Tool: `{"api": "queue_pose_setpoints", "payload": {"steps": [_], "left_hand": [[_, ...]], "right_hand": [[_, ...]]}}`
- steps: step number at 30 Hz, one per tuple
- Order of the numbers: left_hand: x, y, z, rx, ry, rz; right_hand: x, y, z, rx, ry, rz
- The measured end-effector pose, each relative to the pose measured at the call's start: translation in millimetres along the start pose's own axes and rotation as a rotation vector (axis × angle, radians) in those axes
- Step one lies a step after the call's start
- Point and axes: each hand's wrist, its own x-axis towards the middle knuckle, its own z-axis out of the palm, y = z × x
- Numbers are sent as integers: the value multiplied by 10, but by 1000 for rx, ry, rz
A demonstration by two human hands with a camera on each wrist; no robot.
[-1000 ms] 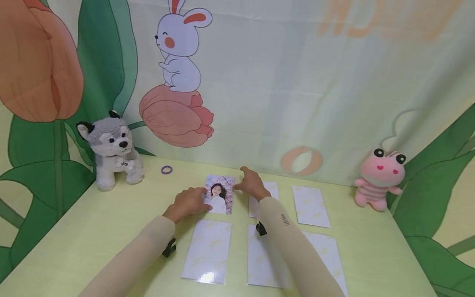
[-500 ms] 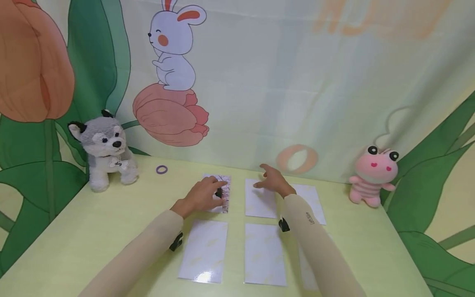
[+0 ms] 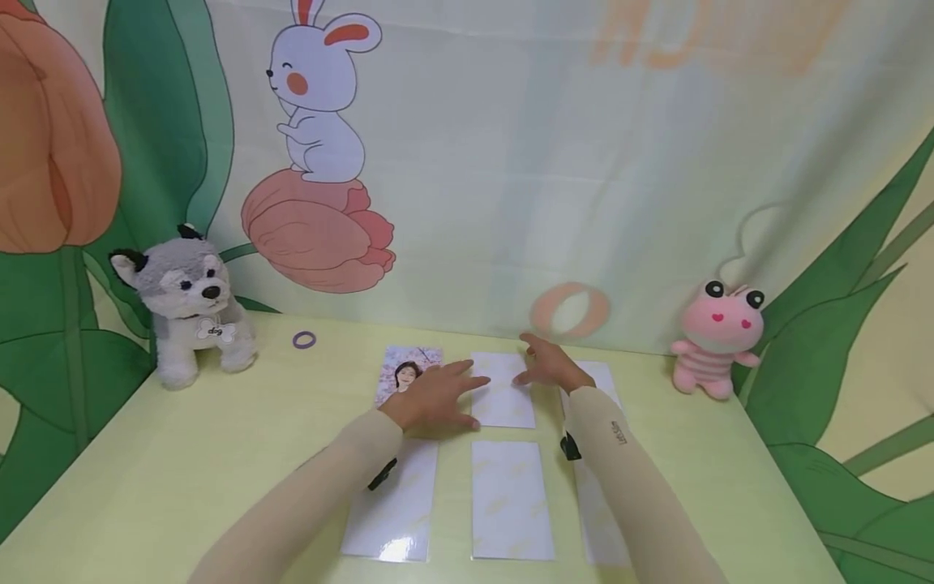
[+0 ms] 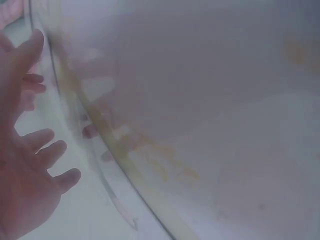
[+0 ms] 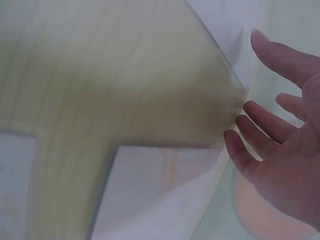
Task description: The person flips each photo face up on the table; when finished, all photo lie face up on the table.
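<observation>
In the head view my left hand (image 3: 440, 397) reaches over the left side of the middle back card (image 3: 503, 410), its fingers spread and overlapping that edge. My right hand (image 3: 549, 365) is at the card's right edge, thumb toward it and index finger extended. This card lies with its white, faintly yellow-patterned back up. Partly under my left hand lies a photo card (image 3: 394, 357) showing a person before pink blossoms. In the left wrist view, my fingers (image 4: 50, 152) stand apart beside a glossy card. The right wrist view shows loosely bent fingers (image 5: 265, 135) holding nothing.
More white-backed cards lie around: front left (image 3: 387, 523), front middle (image 3: 511, 503), and two on the right, partly behind my right sleeve (image 3: 620, 454). A purple ring (image 3: 304, 340), a plush husky (image 3: 193, 304) and a pink plush frog (image 3: 718, 341) sit toward the back of the table (image 3: 292, 438).
My left hand has let go of the photo card and moved right to the middle back card. My right hand has shifted from the photo card to the middle card's right edge.
</observation>
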Motion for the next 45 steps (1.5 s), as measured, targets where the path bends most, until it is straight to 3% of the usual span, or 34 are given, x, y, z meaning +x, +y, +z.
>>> {"api": "queue_pose_setpoints", "payload": {"steps": [5,10,19,24,32,39,45], "left_hand": [[26,32,61,36,-28,-17],[70,65,102,96,-41,9],[138,170,24,195,-49,3],[162,177,22,201,-66,-21],[162,168,23,175,-66,-42],[151,178,32,164,-61,-44],[146,178,38,147,-65,-56]], "right_hand": [[-15,21,32,-4,-4,5],[-16,13,71,-34,4,-6],[44,26,85,-50,68,-30],[97,43,68,75,110,-41],[80,58,1,381,175,-25],[67,167,86,395,58,45],[52,172,133,408,79,37]]}}
